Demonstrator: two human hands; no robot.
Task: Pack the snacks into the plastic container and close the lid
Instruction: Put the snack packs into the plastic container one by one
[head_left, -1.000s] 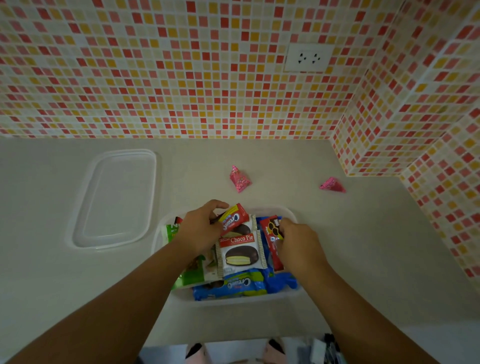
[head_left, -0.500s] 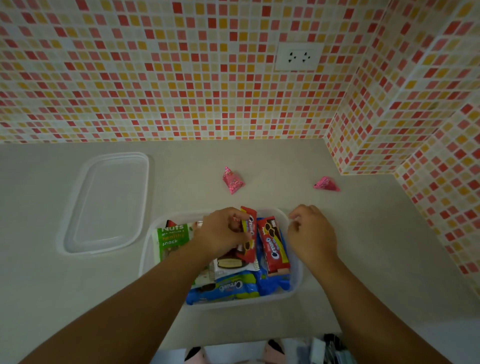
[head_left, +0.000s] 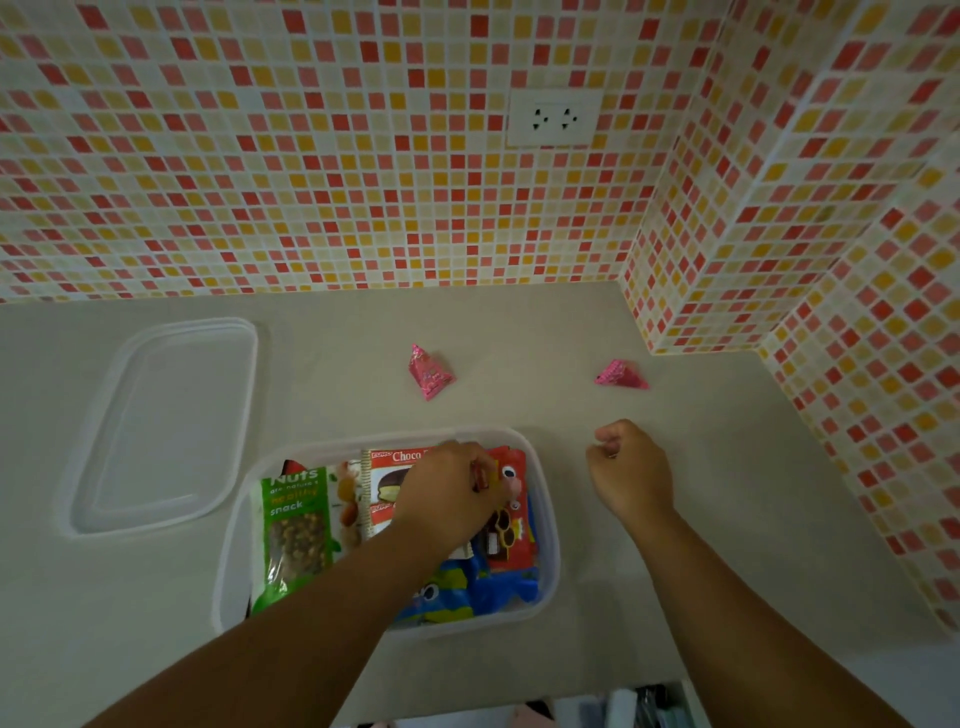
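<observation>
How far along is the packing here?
Mostly packed: the nuts bag, Choco Pie and other packs lie in the container. The left hand is tucking in a red pack; the right hand is curled, empty. Left: two pink candies and the lid.

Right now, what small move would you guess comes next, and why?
Probably the right hand, curled and empty, reaches for the nearer pink packet. Two pink packets lie outside the container, the other further left, while the left hand is busy inside it.
</observation>
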